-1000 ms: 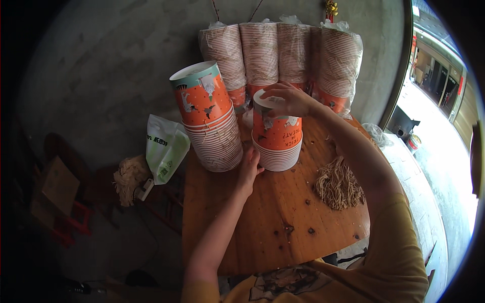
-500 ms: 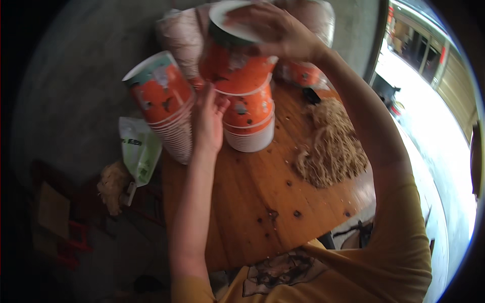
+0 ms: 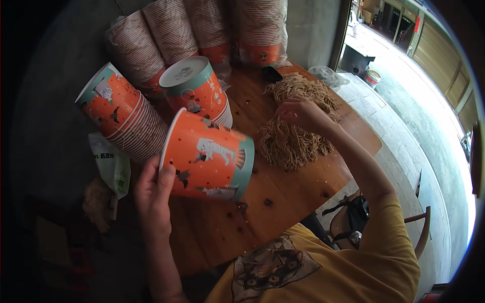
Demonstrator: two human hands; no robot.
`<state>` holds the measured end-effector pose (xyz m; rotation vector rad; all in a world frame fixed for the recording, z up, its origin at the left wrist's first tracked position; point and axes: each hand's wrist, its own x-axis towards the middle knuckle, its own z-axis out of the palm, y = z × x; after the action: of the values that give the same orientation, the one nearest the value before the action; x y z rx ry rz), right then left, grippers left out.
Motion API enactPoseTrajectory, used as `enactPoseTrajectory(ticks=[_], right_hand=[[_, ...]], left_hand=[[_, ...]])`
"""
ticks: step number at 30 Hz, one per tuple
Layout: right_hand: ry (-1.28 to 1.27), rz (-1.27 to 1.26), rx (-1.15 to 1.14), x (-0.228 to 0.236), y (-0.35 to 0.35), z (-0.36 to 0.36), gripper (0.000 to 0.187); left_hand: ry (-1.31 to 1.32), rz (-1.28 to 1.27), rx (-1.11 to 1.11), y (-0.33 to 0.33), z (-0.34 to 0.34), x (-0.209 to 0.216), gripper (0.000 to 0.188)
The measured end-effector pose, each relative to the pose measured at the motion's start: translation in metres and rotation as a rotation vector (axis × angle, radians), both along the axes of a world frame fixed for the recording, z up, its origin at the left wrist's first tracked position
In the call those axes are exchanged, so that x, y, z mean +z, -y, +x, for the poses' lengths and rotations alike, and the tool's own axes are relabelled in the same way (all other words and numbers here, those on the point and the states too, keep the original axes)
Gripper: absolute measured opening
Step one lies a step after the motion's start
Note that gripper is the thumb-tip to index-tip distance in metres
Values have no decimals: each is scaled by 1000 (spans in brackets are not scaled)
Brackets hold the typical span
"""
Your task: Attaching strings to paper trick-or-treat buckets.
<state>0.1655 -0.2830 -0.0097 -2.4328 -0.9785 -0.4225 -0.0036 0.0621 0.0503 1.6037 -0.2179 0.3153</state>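
Observation:
My left hand (image 3: 155,199) grips an orange paper bucket (image 3: 207,156) by its rim, thumb on the outside. The bucket is tipped on its side, its teal base end to the right, with animal drawings on its wall. My right hand (image 3: 305,116) is over a pile of tan, noodle-like strands (image 3: 293,146), its fingers curled; whether strands are in them is hidden. Behind the held bucket stands a stack of the same buckets (image 3: 204,93), upside down with the white base up. Another nested stack (image 3: 121,108) leans at the left.
Wrapped bucket stacks (image 3: 169,30) line the wall at the back of the wooden table (image 3: 283,202). A black object (image 3: 272,74) and a clear plastic bag (image 3: 328,76) lie by the strands. A white-and-green bag (image 3: 111,169) hangs at the left; a chair (image 3: 422,232) stands at the right.
One bucket has come off the middle stack into my left hand, lowered and turned sideways. My right hand has moved from the stack's top down right to the strands. The view has shifted.

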Motion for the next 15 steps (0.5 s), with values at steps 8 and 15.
enactPoseTrajectory(ticks=[8,15], right_hand=[[48,-108,-42,-34,-37,30,17],[-123,-189,-63,-44,-38,48,23]], left_hand=[[-97,191,19,15,-10,-8,21],[-118,215,-1,17,-8,-11,20]])
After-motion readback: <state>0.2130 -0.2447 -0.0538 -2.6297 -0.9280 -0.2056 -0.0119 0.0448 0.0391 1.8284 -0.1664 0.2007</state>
